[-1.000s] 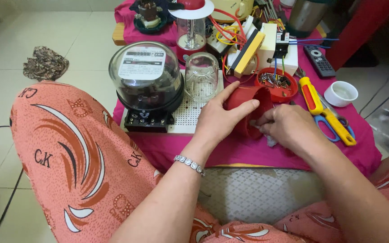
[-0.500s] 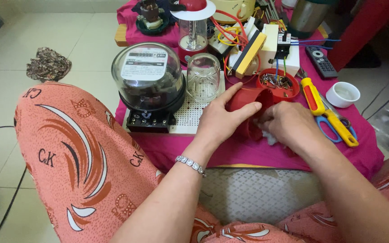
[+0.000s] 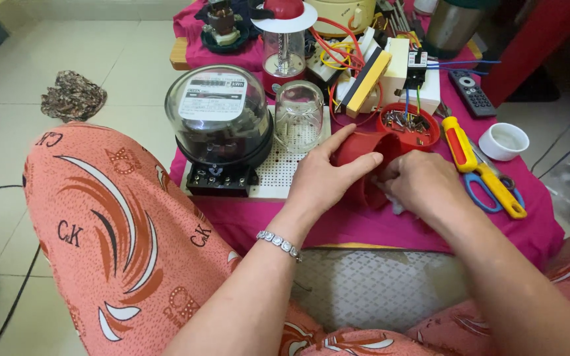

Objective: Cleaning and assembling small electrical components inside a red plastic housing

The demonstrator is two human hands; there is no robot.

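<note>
- Red plastic housing (image 3: 364, 158) sits on the magenta cloth (image 3: 377, 224), right at the table's near edge, clasped between both hands.
- Left hand (image 3: 324, 181) is wrapped over the housing's left side, thumb stretched along the top — same clasp as a second ago, barely a twitch.
- Right hand (image 3: 420, 184) curls in at the open end, fingers bunched on a scrap of white cloth (image 3: 396, 206); since a second ago it has edged slightly deeper, so the wiping inside looks ongoing.
- Just behind: a red dish of screws and wire bits (image 3: 409, 125), touching distance from the knuckles.
- Left of the hands, a domed electricity meter (image 3: 222, 125) and a clear glass jar (image 3: 298, 115) on a white perforated board (image 3: 278, 175).
- To the right, a red-and-yellow screwdriver (image 3: 460, 142), blue-handled scissors (image 3: 486, 194), a white cup (image 3: 504, 140).
- Crowded table: the dish of screws is the one to knock over.
</note>
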